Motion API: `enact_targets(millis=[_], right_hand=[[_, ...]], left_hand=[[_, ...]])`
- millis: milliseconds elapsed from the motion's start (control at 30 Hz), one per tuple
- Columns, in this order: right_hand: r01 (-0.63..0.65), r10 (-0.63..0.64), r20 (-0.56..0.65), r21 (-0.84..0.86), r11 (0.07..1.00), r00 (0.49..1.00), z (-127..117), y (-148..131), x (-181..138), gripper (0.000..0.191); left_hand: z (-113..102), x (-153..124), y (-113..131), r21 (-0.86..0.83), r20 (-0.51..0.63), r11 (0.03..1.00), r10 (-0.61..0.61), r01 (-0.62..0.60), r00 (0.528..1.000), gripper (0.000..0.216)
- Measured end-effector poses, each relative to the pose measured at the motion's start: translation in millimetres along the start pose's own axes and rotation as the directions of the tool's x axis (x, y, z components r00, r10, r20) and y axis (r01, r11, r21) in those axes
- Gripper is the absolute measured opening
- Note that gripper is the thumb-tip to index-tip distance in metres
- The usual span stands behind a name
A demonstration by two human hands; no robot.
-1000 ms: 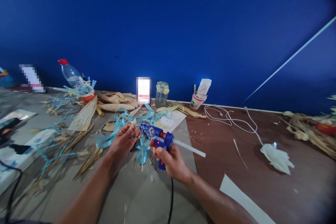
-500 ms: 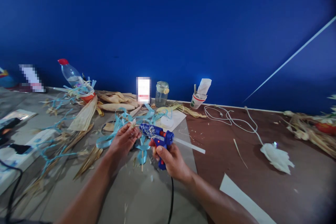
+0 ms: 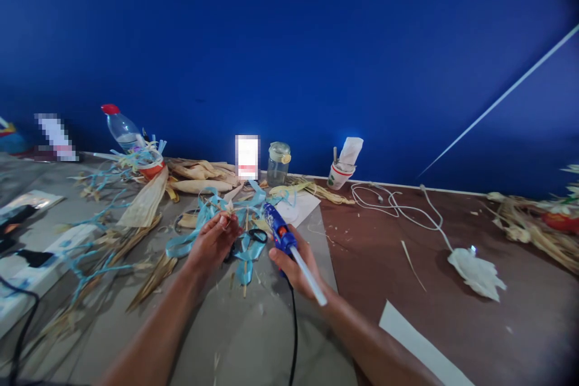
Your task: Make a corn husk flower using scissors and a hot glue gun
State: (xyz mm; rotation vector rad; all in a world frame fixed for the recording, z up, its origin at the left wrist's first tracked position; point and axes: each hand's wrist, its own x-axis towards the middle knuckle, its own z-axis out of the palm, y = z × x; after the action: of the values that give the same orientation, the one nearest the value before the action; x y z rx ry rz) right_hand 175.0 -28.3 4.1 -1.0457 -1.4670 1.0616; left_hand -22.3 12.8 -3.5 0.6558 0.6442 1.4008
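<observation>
My left hand (image 3: 212, 242) is closed in a pinch on a small pale dried-husk piece (image 3: 228, 210) joined to light blue ribbon strips (image 3: 246, 250). My right hand (image 3: 294, 264) grips a blue glue gun (image 3: 277, 231) with a red trigger. Its nozzle points away from me, toward the back of the table, and a white glue stick (image 3: 309, 276) juts out of its rear over my wrist. The gun's black cord (image 3: 293, 332) runs down toward me. The nozzle is a little right of the husk piece, not touching it. Black scissor handles (image 3: 257, 235) lie between my hands.
Dried corn husks (image 3: 199, 178), a plastic bottle (image 3: 122, 128), a glass jar (image 3: 278, 163) and a paper cup (image 3: 340, 174) stand along the blue wall. A white cable (image 3: 398, 208) and a white husk flower (image 3: 477, 271) lie on the brown table at right. Blue-tinted husk stems (image 3: 97, 235) spread at left.
My right hand has turned the glue gun, so its nozzle swung from pointing left at the husk piece to pointing away from me. My left hand has stayed in place.
</observation>
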Motion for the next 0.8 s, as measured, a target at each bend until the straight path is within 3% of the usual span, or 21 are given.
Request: enact_targets(millis=[67,167,300,467,700,800], right_hand=[[0.113,-0.119,-0.010,-0.247,0.962,0.993,-1.9,2.0,5.0,0.017],[0.198,-0.181,0.087,-0.558,0.806,0.980,-5.7,4.5,8.4,0.016],[0.215,-0.083,0.207,-0.771,0.600,0.975,-9.7,8.4,8.1,0.025],[0.238,0.084,0.307,-0.857,0.457,0.948,-9.2,11.7,9.5,0.033],[0.208,0.227,0.324,-0.883,0.420,0.918,-11.5,5.0,10.6,0.041],[0.138,0.135,0.247,-0.831,0.539,0.960,-12.7,-2.7,13.5,0.033]], left_hand=[[-0.5,-0.2,1.2,-0.005,0.007,1.000,-0.005,0.005,1.000,0.020],[1.1,-0.7,1.8,0.002,-0.003,1.000,0.010,-0.010,1.000,0.017],[4.3,-0.8,0.9,0.025,-0.033,0.998,0.057,-0.056,0.998,0.015],[5.6,-0.3,-1.3,0.049,-0.025,0.993,0.113,-0.111,0.993,0.014],[9.8,-1.5,-2.5,0.127,0.004,0.986,0.111,-0.111,0.994,0.016],[9.6,-1.4,-4.7,0.159,0.025,0.984,0.083,-0.086,0.996,0.017]])
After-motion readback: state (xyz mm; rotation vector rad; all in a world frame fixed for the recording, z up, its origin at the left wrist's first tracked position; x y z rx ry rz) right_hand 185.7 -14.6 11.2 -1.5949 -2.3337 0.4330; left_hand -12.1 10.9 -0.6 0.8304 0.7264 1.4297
